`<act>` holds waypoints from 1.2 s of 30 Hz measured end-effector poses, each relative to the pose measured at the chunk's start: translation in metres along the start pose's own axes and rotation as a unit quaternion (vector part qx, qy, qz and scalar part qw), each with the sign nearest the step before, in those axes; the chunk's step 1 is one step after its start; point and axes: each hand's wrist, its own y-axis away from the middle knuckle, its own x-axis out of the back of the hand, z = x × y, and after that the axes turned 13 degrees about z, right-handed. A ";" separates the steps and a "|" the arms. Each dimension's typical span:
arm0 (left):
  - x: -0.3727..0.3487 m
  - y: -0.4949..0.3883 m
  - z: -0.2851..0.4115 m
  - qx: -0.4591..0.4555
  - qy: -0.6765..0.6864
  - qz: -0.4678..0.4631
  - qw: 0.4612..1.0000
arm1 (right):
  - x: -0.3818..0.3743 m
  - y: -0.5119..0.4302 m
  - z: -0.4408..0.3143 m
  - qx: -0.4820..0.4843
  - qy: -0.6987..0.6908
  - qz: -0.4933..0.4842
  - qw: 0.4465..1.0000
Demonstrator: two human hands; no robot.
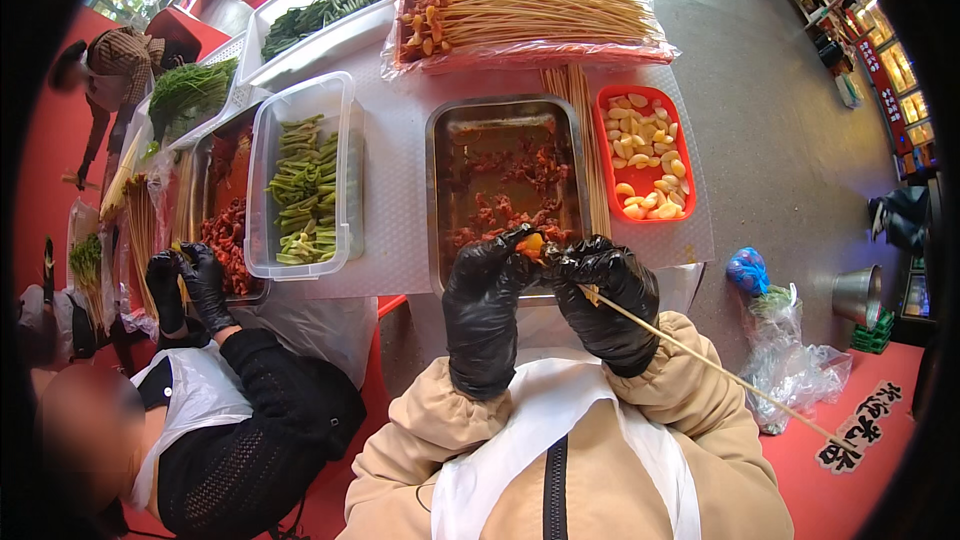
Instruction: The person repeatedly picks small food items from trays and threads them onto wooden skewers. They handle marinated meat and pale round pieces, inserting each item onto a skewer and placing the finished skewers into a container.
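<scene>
Both my hands wear black gloves and meet over the near edge of a metal tray (510, 112) with pieces of red marinated meat (517, 165). My left hand (487, 307) pinches a small orange-coated piece of food (532, 244) at its fingertips. My right hand (611, 304) grips a bamboo skewer (720, 367) near the end close to that piece; the long end slants down to the right past my sleeve. The skewer's tip is hidden between my fingers. Right of the tray lie a bundle of bamboo skewers (589, 135) and a red tub (690, 195) of pale peeled cloves, seemingly garlic.
A lidless clear plastic box (352, 187) of cut green stalks stands left of the tray. Filled skewers (540, 7) lie in a red tray at the back. Beside me on the left, a co-worker's gloved hands (199, 285) work over another meat tray (259, 292). Plastic bags (787, 360) lie at right.
</scene>
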 end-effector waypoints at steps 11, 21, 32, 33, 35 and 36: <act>0.002 0.001 -0.010 -0.109 -0.071 -0.019 0.991 | -0.012 0.004 0.000 0.008 -0.033 0.057 0.998; 0.000 0.005 -0.013 -0.151 -0.105 0.001 0.983 | -0.013 -0.002 -0.005 0.009 -0.048 0.082 0.995; -0.002 0.000 -0.011 -0.181 -0.148 0.020 0.972 | -0.006 0.000 0.000 -0.116 -0.061 0.027 0.991; -0.001 -0.002 -0.012 -0.183 -0.152 0.019 0.971 | -0.007 0.000 0.001 -0.123 -0.073 0.031 0.989; 0.003 -0.002 -0.016 -0.187 -0.159 0.018 0.969 | -0.010 0.002 0.003 -0.137 -0.096 0.037 0.985; 0.004 -0.001 -0.016 -0.167 -0.158 0.018 0.973 | -0.010 -0.001 0.000 -0.158 -0.087 0.019 0.983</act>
